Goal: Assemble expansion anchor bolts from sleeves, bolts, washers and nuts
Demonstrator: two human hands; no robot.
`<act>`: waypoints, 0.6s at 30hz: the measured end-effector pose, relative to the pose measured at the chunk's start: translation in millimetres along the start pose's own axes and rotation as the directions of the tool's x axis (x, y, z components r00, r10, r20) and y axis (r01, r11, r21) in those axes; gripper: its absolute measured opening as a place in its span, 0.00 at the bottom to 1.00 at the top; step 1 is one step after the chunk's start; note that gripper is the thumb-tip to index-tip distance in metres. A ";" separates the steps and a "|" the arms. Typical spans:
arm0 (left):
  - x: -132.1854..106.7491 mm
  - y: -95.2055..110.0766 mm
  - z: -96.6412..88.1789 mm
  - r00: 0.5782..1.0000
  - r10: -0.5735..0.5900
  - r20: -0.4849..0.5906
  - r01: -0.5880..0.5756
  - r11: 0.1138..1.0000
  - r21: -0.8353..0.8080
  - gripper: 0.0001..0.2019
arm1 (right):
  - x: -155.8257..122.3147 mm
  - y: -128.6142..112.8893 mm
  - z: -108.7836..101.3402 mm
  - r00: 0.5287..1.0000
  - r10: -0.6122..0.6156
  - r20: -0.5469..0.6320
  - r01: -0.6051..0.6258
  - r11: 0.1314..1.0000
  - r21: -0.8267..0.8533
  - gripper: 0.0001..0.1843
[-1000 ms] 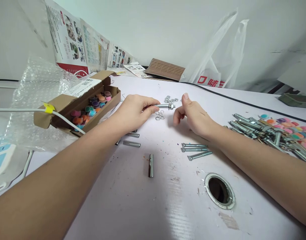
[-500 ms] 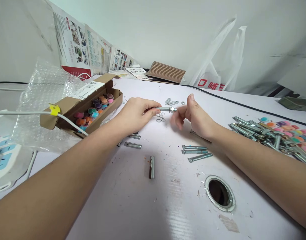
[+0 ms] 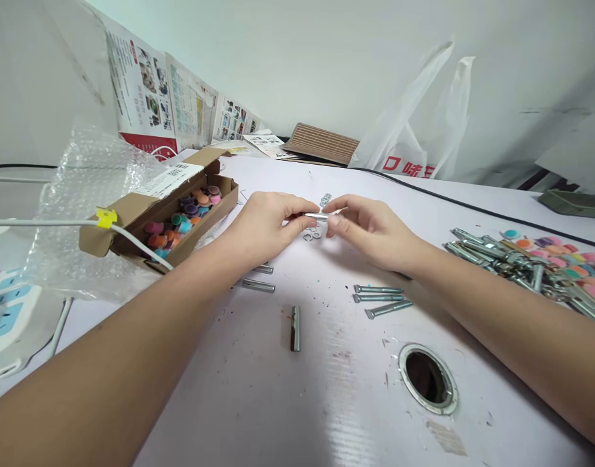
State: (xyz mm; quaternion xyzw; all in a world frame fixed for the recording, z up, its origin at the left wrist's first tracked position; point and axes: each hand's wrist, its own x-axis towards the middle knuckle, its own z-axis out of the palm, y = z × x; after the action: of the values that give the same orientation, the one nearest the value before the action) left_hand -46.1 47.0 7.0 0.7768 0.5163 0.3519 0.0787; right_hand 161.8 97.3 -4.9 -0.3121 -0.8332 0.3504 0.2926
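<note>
My left hand (image 3: 273, 224) pinches one end of a silver expansion bolt (image 3: 315, 216) between thumb and fingers, holding it level above the table. At its other end, my right hand (image 3: 368, 227) has thumb and forefinger closed around the tip, where the nut is hidden. Behind and below the bolt lie loose nuts (image 3: 325, 200) and several thin washers (image 3: 311, 235). Metal sleeves (image 3: 258, 285) rest near my left forearm, and another sleeve (image 3: 296, 329) lies closer to me. Three bolts with flared ends (image 3: 382, 297) are beneath my right wrist.
At right is a heap of assembled expansion bolts (image 3: 501, 259) beside colourful plastic caps (image 3: 570, 259). An open cardboard box (image 3: 200, 224) of similar caps stands left, near bubble wrap (image 3: 83, 214) and a power strip (image 3: 15, 318). A round hole (image 3: 428, 378) with a metal rim is front right.
My right hand has moved left and closed its thumb and forefinger on the nut end of the bolt. The left hand keeps its hold in nearly the same place.
</note>
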 end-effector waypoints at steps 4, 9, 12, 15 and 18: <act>-2.0 7.9 -2.6 0.999 -0.026 0.023 0.028 0.995 -0.093 0.13 | 0.8 -23.1 -16.2 0.995 -0.053 0.088 0.074 0.964 -0.256 0.17; -4.4 8.7 -5.0 0.965 -0.212 0.156 0.229 0.968 -0.099 0.25 | -24.6 -19.5 -83.2 0.948 0.319 0.008 -0.254 0.768 -0.588 0.23; -3.9 5.8 -6.0 0.914 -0.369 0.166 0.353 0.928 0.121 0.23 | -58.8 9.9 -119.4 0.855 0.489 -0.176 -0.477 0.603 -0.640 0.19; -1.9 8.5 -9.6 0.853 -0.500 0.152 0.445 0.847 0.290 0.25 | -89.0 39.5 -136.2 0.766 0.524 -0.372 -0.615 0.432 -0.659 0.15; 0.5 15.8 -14.4 0.786 -0.601 0.148 0.511 0.765 0.393 0.26 | -104.3 54.0 -138.8 0.778 0.484 -0.400 -0.601 0.390 -0.698 0.18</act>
State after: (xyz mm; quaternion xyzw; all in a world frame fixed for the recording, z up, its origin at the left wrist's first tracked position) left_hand -43.3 36.7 25.6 0.6282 0.7609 0.1132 0.1165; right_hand 343.0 107.6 6.7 -0.6848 -0.7274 -0.0049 0.0444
